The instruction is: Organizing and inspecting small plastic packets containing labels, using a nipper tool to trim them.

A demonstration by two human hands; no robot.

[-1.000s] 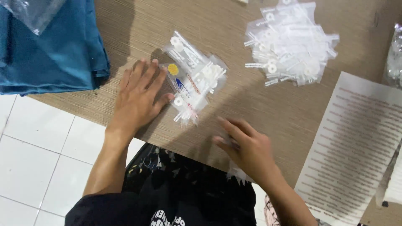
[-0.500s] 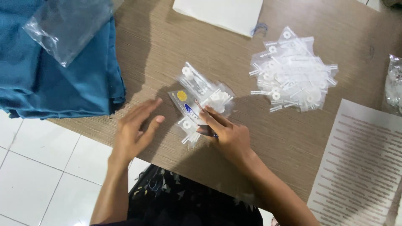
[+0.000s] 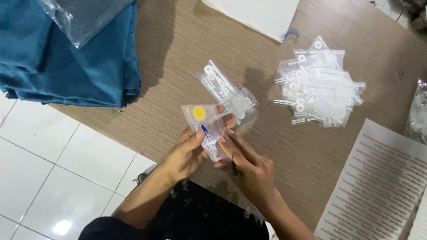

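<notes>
Item: small clear packet point(image 3: 208, 129) with yellow dot, raised just above the wooden surface point(image 3: 178, 66). Your left hand point(image 3: 189, 153) and right hand point(image 3: 244, 164) both pinch it; more packets point(image 3: 229, 91) lie behind.

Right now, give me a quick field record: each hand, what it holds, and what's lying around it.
left hand: grips the small clear packet from its left side, thumb on top
right hand: fingers pinch the same packet's lower right edge
packet: lifted off the table, printed card inside with a yellow circle and a blue mark
just behind: short stack of clear packets lying on the wooden table
right of that: larger loose pile of clear packets
far left: folded blue cloth with a clear plastic bag on it
lower right: printed paper sheet
</notes>
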